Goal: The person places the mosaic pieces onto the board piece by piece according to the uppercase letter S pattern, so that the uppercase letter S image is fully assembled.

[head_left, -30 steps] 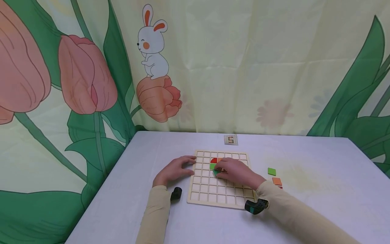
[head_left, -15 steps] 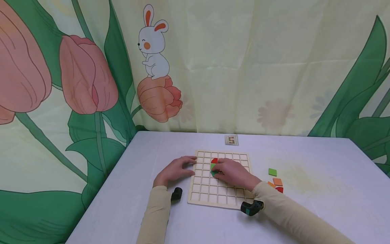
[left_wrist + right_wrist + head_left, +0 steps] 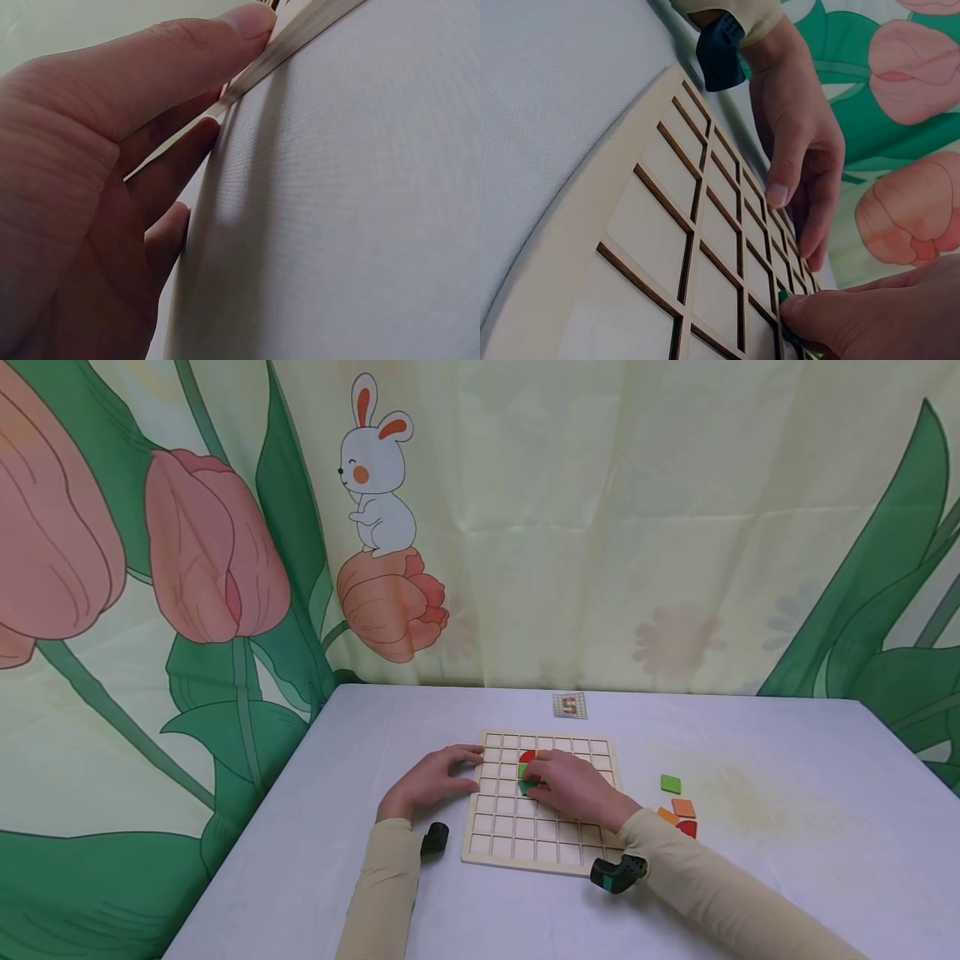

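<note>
A wooden grid board (image 3: 517, 852) lies on the table between the hands. At its left edge the left hand (image 3: 427, 781) rests with relaxed fingers; in the left wrist view its thumb (image 3: 251, 21) touches the rim. The right hand (image 3: 573, 785) reaches over the board, pinching a dark green tile (image 3: 523, 788) at a cell. From the right wrist side, the green tile's edge (image 3: 784, 296) shows at the fingertip. Just above it sit a light green tile (image 3: 522, 770) and a red rounded tile (image 3: 528, 756). The right hand hides the cells beneath it.
Right of the board lie a loose light green square (image 3: 671, 784), an orange square (image 3: 683, 808), another orange piece (image 3: 666, 816) and a red rounded piece (image 3: 687, 828). Behind the board is a small pattern card (image 3: 570, 705). A printed curtain (image 3: 525, 527) hangs behind the table.
The right hand has shifted slightly left with the dark green tile, which now lines up below the light green one. More loose pieces show beside the forearm. The left hand stays put.
</note>
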### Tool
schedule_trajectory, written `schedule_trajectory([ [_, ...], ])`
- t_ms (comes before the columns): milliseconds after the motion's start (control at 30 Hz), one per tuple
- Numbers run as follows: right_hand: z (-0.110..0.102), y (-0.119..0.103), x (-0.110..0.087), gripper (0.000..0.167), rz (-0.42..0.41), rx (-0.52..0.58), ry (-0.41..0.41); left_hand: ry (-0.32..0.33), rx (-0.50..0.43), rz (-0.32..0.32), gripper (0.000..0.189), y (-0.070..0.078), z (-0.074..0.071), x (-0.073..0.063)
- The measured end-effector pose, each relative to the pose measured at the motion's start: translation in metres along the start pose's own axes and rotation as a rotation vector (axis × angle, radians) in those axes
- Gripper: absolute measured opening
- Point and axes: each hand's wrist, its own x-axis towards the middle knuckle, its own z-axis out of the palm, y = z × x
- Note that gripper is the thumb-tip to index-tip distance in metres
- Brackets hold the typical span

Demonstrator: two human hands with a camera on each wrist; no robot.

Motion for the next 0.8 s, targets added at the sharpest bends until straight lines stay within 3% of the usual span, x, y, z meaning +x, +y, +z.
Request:
schedule_trajectory([
  [800,-0.0060,-0.0016,0.0003,0.016,0.035,0.024,-0.027,-0.003,-0.008,-0.003,0.045,-0.0020,0.0006,0.0012],
])
